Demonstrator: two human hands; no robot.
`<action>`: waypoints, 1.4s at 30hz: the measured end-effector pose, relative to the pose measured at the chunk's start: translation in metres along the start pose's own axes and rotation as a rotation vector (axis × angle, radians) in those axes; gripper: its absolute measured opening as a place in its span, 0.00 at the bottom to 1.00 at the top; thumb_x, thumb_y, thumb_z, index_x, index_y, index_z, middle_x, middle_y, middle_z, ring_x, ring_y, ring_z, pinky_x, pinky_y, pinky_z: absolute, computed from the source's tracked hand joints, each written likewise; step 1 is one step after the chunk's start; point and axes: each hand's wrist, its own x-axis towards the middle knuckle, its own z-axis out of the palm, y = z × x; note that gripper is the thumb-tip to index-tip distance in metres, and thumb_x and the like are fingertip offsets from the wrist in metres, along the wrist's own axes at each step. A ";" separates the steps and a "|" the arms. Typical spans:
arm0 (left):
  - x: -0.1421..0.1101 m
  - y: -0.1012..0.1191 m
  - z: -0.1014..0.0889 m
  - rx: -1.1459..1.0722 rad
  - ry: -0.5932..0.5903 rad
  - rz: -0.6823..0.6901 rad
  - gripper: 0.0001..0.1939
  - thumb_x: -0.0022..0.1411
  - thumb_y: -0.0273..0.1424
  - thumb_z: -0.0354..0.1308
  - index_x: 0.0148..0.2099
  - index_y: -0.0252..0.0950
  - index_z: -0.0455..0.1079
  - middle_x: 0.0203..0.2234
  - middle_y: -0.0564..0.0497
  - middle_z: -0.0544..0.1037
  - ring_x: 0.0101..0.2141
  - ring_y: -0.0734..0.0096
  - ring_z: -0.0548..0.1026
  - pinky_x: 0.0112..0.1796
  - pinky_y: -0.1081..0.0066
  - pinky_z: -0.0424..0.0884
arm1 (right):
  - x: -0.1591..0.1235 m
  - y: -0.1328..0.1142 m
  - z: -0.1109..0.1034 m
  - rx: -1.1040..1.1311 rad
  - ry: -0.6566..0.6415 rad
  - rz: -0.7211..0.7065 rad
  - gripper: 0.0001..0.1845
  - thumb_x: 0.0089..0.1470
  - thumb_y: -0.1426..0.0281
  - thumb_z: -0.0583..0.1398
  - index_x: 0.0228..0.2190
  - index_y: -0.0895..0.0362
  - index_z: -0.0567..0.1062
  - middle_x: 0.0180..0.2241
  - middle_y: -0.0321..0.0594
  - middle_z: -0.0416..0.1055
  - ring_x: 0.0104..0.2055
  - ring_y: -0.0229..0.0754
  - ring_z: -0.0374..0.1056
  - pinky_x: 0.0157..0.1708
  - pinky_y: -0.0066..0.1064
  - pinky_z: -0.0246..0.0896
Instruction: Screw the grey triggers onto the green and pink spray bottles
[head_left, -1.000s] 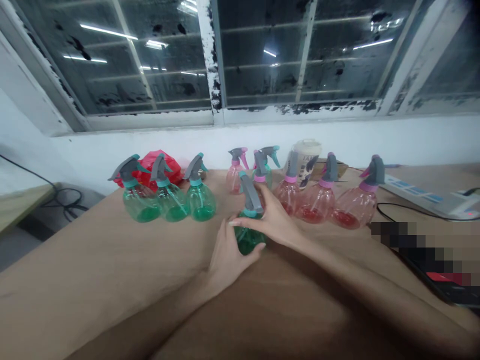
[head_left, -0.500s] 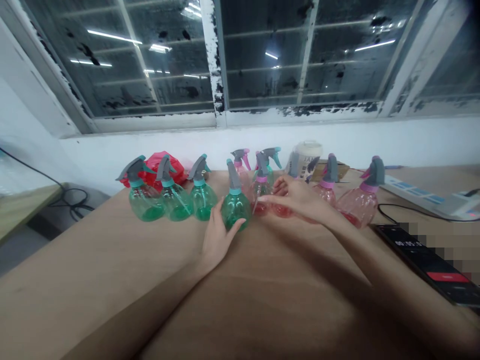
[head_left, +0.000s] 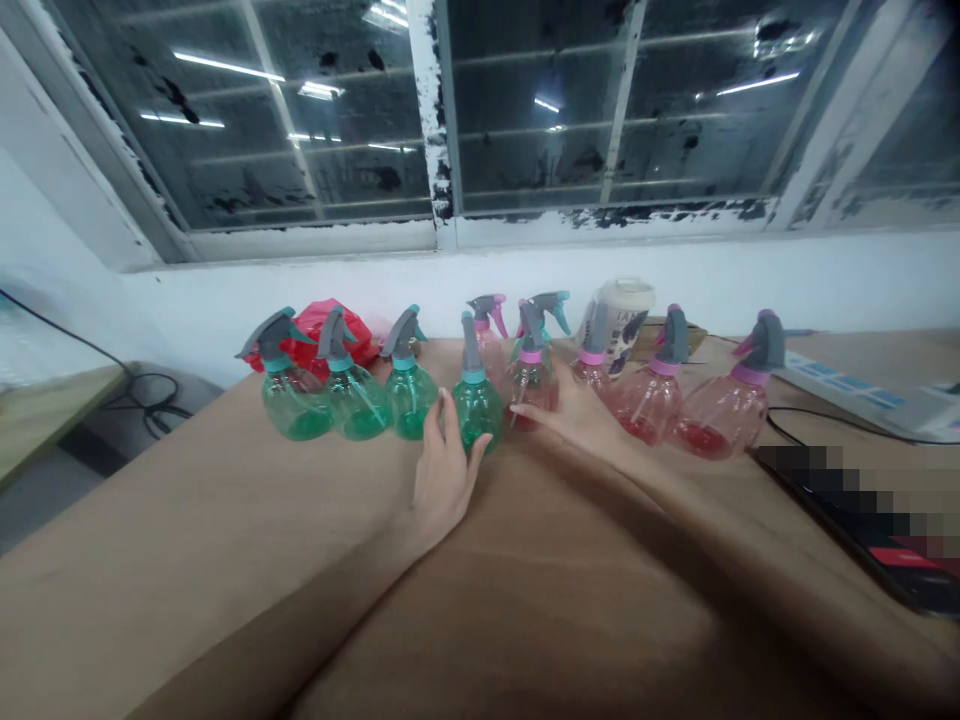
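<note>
My left hand (head_left: 444, 468) is open beside a green spray bottle (head_left: 478, 408), its fingers upright along the left side and its thumb across the lower front. My right hand (head_left: 581, 410) is around a pink spray bottle (head_left: 531, 378) just right of it, with the thumb across the front and the fingertips partly hidden. To the left stand more green bottles with grey-and-teal heads, the nearest a green bottle (head_left: 409, 405). Rightward are more pink ones, including a pink bottle (head_left: 651, 400) and an end pink bottle (head_left: 724, 415). All stand on the wooden table (head_left: 360, 560).
Behind the row are another pink-headed sprayer (head_left: 489, 335), a teal-headed sprayer (head_left: 551, 310), a printed white cup (head_left: 626, 310) and a red plastic bag (head_left: 330, 325). At right lie a phone (head_left: 847, 530) and a white power strip (head_left: 847, 390) with a black cable.
My right hand has closed in on the pink bottle, its fingers passing behind it. The left hand's fingers have straightened beside the green bottle. The view has shifted slightly.
</note>
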 end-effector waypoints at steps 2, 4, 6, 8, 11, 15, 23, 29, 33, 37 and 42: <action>-0.006 0.003 -0.001 0.024 0.072 0.115 0.37 0.67 0.44 0.46 0.69 0.33 0.37 0.62 0.31 0.51 0.62 0.45 0.56 0.52 0.49 0.67 | 0.001 0.003 0.002 0.008 -0.013 -0.005 0.51 0.48 0.54 0.64 0.64 0.57 0.48 0.61 0.57 0.60 0.61 0.64 0.58 0.54 0.58 0.57; -0.015 0.010 -0.004 0.066 0.098 0.230 0.33 0.67 0.42 0.49 0.67 0.34 0.44 0.63 0.32 0.49 0.62 0.46 0.54 0.56 0.47 0.61 | 0.003 0.008 0.004 0.025 -0.008 -0.018 0.49 0.49 0.53 0.63 0.64 0.57 0.50 0.61 0.56 0.59 0.61 0.63 0.58 0.56 0.58 0.56; -0.024 0.017 -0.007 0.103 0.052 0.295 0.30 0.67 0.40 0.49 0.66 0.35 0.48 0.63 0.32 0.48 0.62 0.44 0.53 0.56 0.46 0.61 | 0.005 0.012 0.005 0.047 0.013 -0.032 0.46 0.49 0.53 0.63 0.63 0.57 0.53 0.61 0.54 0.60 0.61 0.61 0.59 0.57 0.56 0.55; -0.031 0.024 -0.009 0.126 -0.022 0.323 0.30 0.67 0.41 0.48 0.66 0.35 0.49 0.64 0.31 0.46 0.63 0.41 0.52 0.55 0.44 0.61 | 0.007 0.014 0.007 0.062 0.030 -0.034 0.42 0.50 0.54 0.62 0.61 0.55 0.55 0.59 0.52 0.64 0.59 0.59 0.62 0.56 0.55 0.57; -0.035 0.027 -0.008 0.150 -0.097 0.336 0.31 0.66 0.44 0.48 0.67 0.37 0.49 0.66 0.31 0.43 0.64 0.39 0.48 0.56 0.42 0.59 | 0.011 0.013 0.010 0.046 0.046 -0.002 0.37 0.52 0.55 0.61 0.59 0.54 0.59 0.53 0.49 0.70 0.54 0.58 0.68 0.51 0.52 0.63; -0.033 0.023 -0.005 0.179 -0.127 0.311 0.32 0.66 0.45 0.48 0.66 0.36 0.49 0.67 0.31 0.42 0.65 0.40 0.45 0.57 0.41 0.56 | 0.019 0.005 0.014 0.005 0.072 0.051 0.35 0.52 0.53 0.60 0.57 0.57 0.62 0.49 0.50 0.73 0.51 0.57 0.70 0.47 0.47 0.65; -0.032 0.021 -0.004 0.185 -0.202 0.263 0.31 0.68 0.46 0.45 0.66 0.33 0.52 0.66 0.27 0.43 0.65 0.38 0.44 0.56 0.40 0.57 | 0.024 -0.010 0.011 -0.120 0.082 0.121 0.31 0.52 0.50 0.60 0.48 0.59 0.70 0.44 0.55 0.75 0.48 0.63 0.71 0.43 0.47 0.64; -0.031 0.019 -0.002 0.177 -0.215 0.261 0.31 0.68 0.46 0.45 0.66 0.32 0.52 0.66 0.28 0.42 0.65 0.38 0.45 0.57 0.41 0.56 | 0.011 -0.020 0.003 -0.203 0.037 0.138 0.35 0.50 0.49 0.60 0.49 0.64 0.68 0.41 0.58 0.75 0.44 0.64 0.72 0.40 0.49 0.65; -0.030 0.017 0.000 0.155 -0.223 0.264 0.32 0.68 0.46 0.44 0.66 0.32 0.51 0.66 0.29 0.43 0.65 0.39 0.45 0.57 0.41 0.55 | -0.006 -0.030 -0.003 -0.262 -0.005 0.126 0.38 0.49 0.46 0.59 0.49 0.65 0.67 0.39 0.59 0.75 0.42 0.65 0.73 0.37 0.50 0.66; -0.029 0.017 -0.002 0.074 -0.231 0.242 0.31 0.68 0.46 0.43 0.65 0.29 0.53 0.65 0.29 0.49 0.64 0.43 0.49 0.57 0.42 0.56 | -0.025 -0.030 -0.012 -0.287 -0.010 0.128 0.40 0.47 0.43 0.59 0.51 0.60 0.66 0.39 0.55 0.75 0.40 0.64 0.73 0.36 0.50 0.66; -0.029 0.020 -0.008 -0.147 -0.239 0.262 0.36 0.65 0.48 0.49 0.66 0.31 0.47 0.61 0.33 0.59 0.61 0.49 0.57 0.57 0.46 0.58 | -0.056 -0.027 -0.025 -0.156 -0.065 -0.023 0.39 0.48 0.44 0.59 0.54 0.54 0.65 0.45 0.51 0.74 0.45 0.62 0.72 0.39 0.51 0.67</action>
